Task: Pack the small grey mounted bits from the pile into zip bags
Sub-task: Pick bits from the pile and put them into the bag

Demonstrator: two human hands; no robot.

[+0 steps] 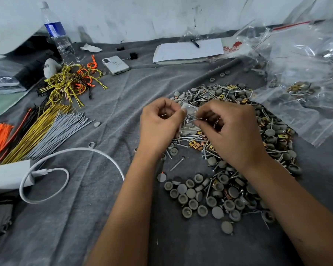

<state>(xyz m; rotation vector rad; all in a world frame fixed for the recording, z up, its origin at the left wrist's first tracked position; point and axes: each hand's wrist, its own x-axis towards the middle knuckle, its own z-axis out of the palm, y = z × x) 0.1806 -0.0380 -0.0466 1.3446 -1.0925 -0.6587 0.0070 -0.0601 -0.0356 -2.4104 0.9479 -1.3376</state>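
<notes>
A pile of small grey round caps, screws and brass clips (227, 191) spreads over the grey cloth at centre right. Above the pile, my left hand (160, 121) pinches the mouth of a small clear zip bag (189, 112). Some parts show through the bag's plastic. My right hand (233, 129) is beside it, its fingertips pinching a thin screw (195, 120) at the bag's opening. Both hands' fingers are curled.
Filled and empty zip bags (304, 93) heap at the right. Bundles of cable ties (46, 129) and coloured wires (71, 83) lie left. A charger with white cable (52, 166), a phone (115, 65), a water bottle (56, 33) and a notepad (188, 50) sit around.
</notes>
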